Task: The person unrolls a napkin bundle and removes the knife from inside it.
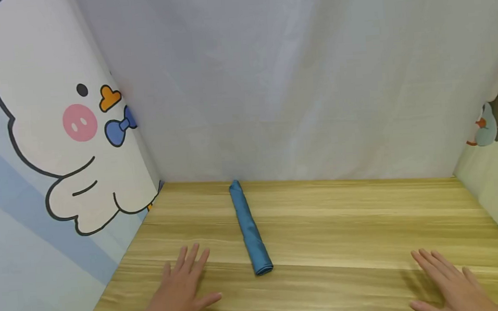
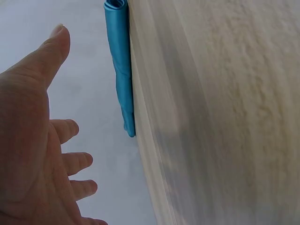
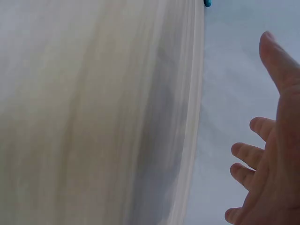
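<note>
Flanking one roll [image 1: 249,228], seemingly cloth, one left hand [image 1: 179,290], one right hand [image 1: 454,286]

Rolled cloth [image 1: 247,227], teal-blue with a faint sheen, wound into a slender, lightly creased tube. It lies flat and untouched between the two sets of fingers, nearer those of the left hand [image 1: 179,291] and well apart from those of the right hand [image 1: 453,285]. The near end — wider, its coiled layers exposed — sits to the right of the left fingers, beyond the thumb tip. The far end, narrower and folded, reaches well past the left fingertips, slanting leftward.
</note>
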Action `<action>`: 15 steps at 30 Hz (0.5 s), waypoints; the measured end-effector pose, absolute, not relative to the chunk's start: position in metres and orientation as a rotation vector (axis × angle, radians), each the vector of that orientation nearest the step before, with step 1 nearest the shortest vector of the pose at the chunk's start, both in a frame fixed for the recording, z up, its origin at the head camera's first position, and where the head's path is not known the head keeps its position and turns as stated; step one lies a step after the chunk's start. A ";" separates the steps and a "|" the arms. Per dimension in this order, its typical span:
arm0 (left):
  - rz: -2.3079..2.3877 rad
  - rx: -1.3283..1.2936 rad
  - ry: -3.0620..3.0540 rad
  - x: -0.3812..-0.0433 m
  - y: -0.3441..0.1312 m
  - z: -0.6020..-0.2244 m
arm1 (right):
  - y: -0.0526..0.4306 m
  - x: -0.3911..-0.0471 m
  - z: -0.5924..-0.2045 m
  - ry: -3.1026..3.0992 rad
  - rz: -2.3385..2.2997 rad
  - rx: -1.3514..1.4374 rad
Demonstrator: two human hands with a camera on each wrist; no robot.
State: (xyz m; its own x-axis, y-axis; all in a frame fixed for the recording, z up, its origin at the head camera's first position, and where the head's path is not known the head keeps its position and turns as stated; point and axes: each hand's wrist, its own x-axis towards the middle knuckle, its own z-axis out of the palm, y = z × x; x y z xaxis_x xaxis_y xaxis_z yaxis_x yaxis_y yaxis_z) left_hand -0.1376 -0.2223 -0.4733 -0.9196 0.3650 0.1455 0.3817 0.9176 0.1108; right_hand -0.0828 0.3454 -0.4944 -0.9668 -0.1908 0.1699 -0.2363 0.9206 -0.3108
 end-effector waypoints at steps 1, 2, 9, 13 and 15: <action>-0.208 -0.582 -2.957 -0.139 -0.221 -0.473 | 0.344 -0.084 -0.493 -2.948 0.507 0.330; -0.213 -0.587 -2.956 -0.140 -0.220 -0.473 | 0.343 -0.084 -0.492 -2.950 0.520 0.335; -0.217 -0.617 -2.933 -0.145 -0.215 -0.472 | 0.333 -0.088 -0.484 -2.912 0.504 0.371; -0.219 -0.622 -2.949 -0.147 -0.213 -0.471 | 0.327 -0.090 -0.481 -2.886 0.505 0.391; -0.219 -0.622 -2.960 -0.148 -0.211 -0.470 | 0.324 -0.091 -0.479 -2.870 0.534 0.413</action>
